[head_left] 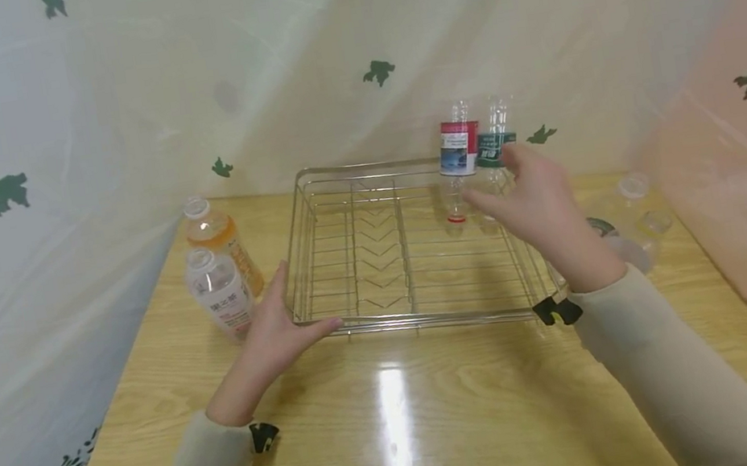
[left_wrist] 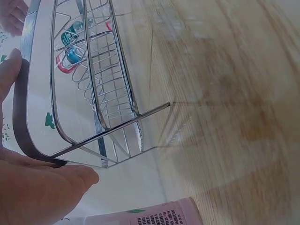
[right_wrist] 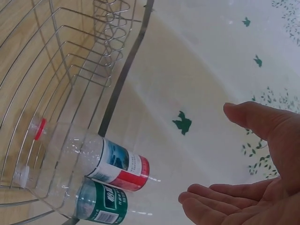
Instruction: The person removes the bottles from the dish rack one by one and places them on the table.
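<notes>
My left hand (head_left: 278,325) rests against the front left corner of a metal wire rack (head_left: 442,322), thumb along the front rim and fingers along the side. Two clear plastic bottles stand neck down at the rack's back right: one with a red, white and blue label (head_left: 457,149) and a red cap, one with a green label (head_left: 495,147). Beside them my right hand (head_left: 535,199) is held with thumb and fingers spread. The right wrist view shows nothing in that hand (right_wrist: 262,173), a short gap from the green-label bottle (right_wrist: 102,201).
Left of the rack stand a bottle with an orange label (head_left: 228,244) and a clear bottle with a pale label (head_left: 222,298). More clear bottles (head_left: 635,204) are at the right, partly behind my right forearm. A patterned curtain (head_left: 287,59) hangs behind the wooden table (head_left: 491,418).
</notes>
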{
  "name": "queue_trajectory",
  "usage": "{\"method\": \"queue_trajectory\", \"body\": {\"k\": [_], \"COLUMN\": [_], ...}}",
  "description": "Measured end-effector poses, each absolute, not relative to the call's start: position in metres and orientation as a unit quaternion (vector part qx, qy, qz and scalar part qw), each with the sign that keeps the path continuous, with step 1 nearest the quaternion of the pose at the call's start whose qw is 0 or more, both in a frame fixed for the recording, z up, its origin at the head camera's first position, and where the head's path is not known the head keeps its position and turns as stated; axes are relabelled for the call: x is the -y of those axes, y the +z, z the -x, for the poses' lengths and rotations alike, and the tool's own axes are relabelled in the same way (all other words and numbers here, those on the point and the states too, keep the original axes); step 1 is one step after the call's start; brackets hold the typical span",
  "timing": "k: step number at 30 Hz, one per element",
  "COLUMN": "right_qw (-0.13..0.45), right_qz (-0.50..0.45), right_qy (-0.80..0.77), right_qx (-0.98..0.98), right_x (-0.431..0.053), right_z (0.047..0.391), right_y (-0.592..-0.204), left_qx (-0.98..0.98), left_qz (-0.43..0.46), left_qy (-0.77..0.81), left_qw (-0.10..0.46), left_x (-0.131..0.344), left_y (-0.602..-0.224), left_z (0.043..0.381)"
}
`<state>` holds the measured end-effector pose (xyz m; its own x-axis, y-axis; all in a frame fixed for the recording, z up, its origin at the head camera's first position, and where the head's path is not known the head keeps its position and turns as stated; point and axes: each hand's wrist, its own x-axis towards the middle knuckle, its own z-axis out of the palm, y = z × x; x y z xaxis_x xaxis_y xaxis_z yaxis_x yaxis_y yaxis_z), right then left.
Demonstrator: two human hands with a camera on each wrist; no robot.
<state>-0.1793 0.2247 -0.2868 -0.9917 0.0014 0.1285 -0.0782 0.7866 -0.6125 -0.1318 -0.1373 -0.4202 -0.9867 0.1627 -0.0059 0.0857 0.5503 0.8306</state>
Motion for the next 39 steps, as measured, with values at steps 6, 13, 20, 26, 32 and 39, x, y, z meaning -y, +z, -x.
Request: {"method": "queue_trajectory", "body": {"k": [6,13,20,26,32,39], "right_qw": [0.031,0.013,-0.007,-0.029,-0.029,-0.024], "right_qz": [0.005,0.014,0.027,0.057,0.069,0.065], "right_qy": [0.338,0.325,0.337,0.359,0.369,0.376], "right_qx": [0.941,0.945,0.941,0.931,0.926,0.924], "right_x": [-0.222,-0.222,-0.223,-0.221,-0.218,-0.220], "right_z": [0.197,0.212,0.228,0.244,0.258,0.265], "right_y": [-0.292,-0.293,-0.302,-0.313,-0.325,-0.335], "left_qx": [-0.881,-0.883,-0.885,-0.883,-0.884,-0.882], "left_qz": [-0.067,-0.068,-0.066,-0.067,-0.061,-0.060], "left_qy": [0.466,0.462,0.460,0.463,0.461,0.465], "left_qw": [0.043,0.040,0.039,0.042,0.043,0.043], "left_x": [0.136,0.135,0.135,0.135,0.136,0.135], "left_y": [-0.420,-0.419,-0.418,-0.419,-0.419,-0.419], "left_z": [0.132,0.132,0.131,0.130,0.129,0.130]}}
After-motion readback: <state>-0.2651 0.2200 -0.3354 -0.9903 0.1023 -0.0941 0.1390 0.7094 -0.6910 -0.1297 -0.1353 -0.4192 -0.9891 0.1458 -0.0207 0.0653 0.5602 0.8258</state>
